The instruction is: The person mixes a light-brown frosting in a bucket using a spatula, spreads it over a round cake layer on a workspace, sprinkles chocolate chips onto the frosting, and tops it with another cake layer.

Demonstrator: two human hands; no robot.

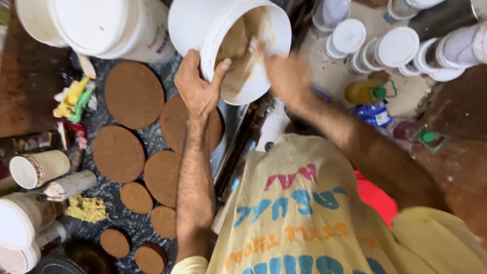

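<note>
Left hand (199, 91) fingers clamp tilted white bucket (203, 25) rim; right hand (286, 76) blurred, grip unclear

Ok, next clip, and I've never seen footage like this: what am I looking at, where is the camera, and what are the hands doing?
There is no machine here. A person wears one camera on the head, and it looks straight down at that person's own two bare hands, so you see arms reaching away from the bottom of the picture.

The left hand grips the rim of a white bucket, tilted so its mouth faces the camera. The right hand is blurred and reaches into the bucket, where a brown paste coats the wall.

On the dark speckled surface lie flat brown round discs of several sizes, with a small heap of yellow powder nearby. White lidded jars stand at upper right, and a second white bucket at upper left. A pale cloth with coloured print covers the person's lap.
</note>
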